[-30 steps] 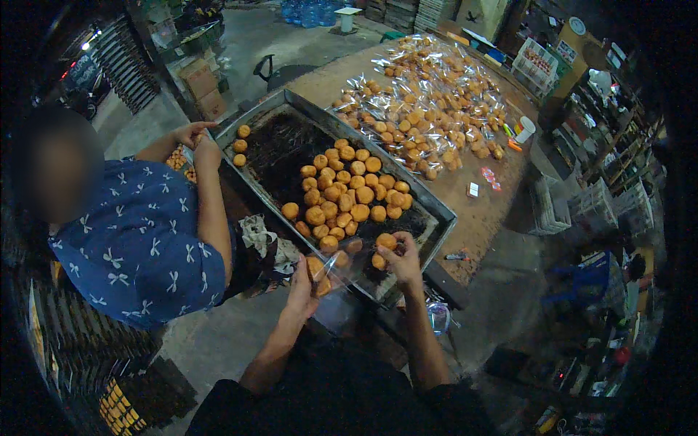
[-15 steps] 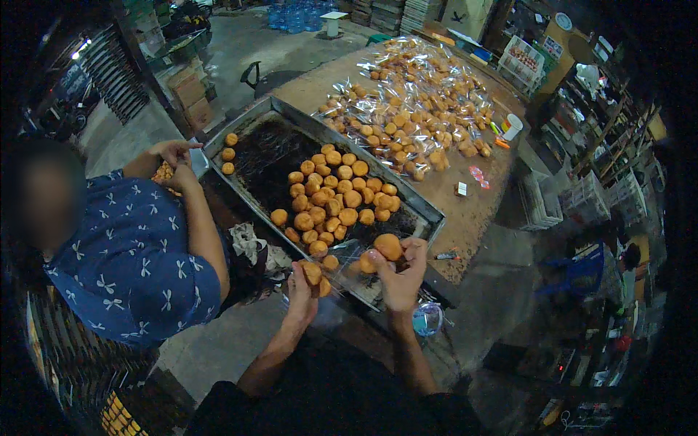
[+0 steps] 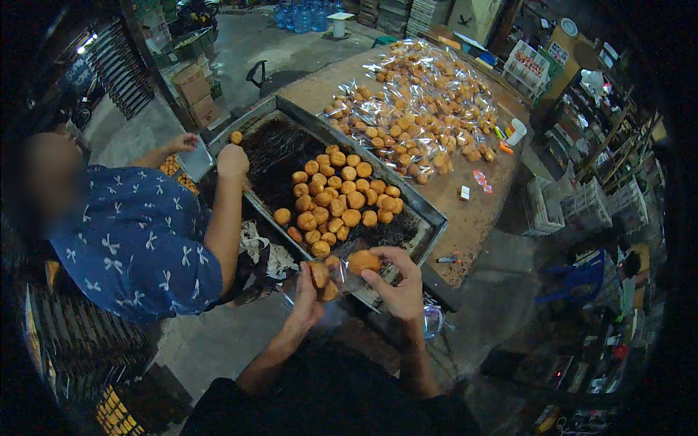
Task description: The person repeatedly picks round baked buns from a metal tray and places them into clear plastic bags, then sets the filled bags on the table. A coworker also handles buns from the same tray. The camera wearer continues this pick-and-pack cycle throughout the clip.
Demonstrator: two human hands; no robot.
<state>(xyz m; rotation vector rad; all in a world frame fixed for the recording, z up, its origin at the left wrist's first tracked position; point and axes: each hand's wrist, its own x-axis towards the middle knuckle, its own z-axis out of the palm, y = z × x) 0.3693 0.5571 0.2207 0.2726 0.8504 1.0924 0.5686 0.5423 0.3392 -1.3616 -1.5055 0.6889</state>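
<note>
My left hand (image 3: 305,311) is closed on a clear plastic bag (image 3: 339,272) with a few round brown buns (image 3: 318,275) in it. Between the thumb and fingers of my right hand (image 3: 402,289) is another bun (image 3: 362,261), close to the bag's right side. Both hands are over the near edge of a large dark metal tray (image 3: 273,145). A pile of loose buns (image 3: 337,192) covers the tray's middle.
Many bagged buns (image 3: 429,102) lie heaped on the brown table (image 3: 454,207) beyond the tray. To the left, a person in a blue patterned shirt (image 3: 138,232) reaches over the tray's corner by a single bun (image 3: 235,136). A white cup (image 3: 515,131) stands at right.
My right hand has moved left and slightly down with its bun, nearer the bag. The co-worker's hand has reached to the tray corner, where fewer buns show now.
</note>
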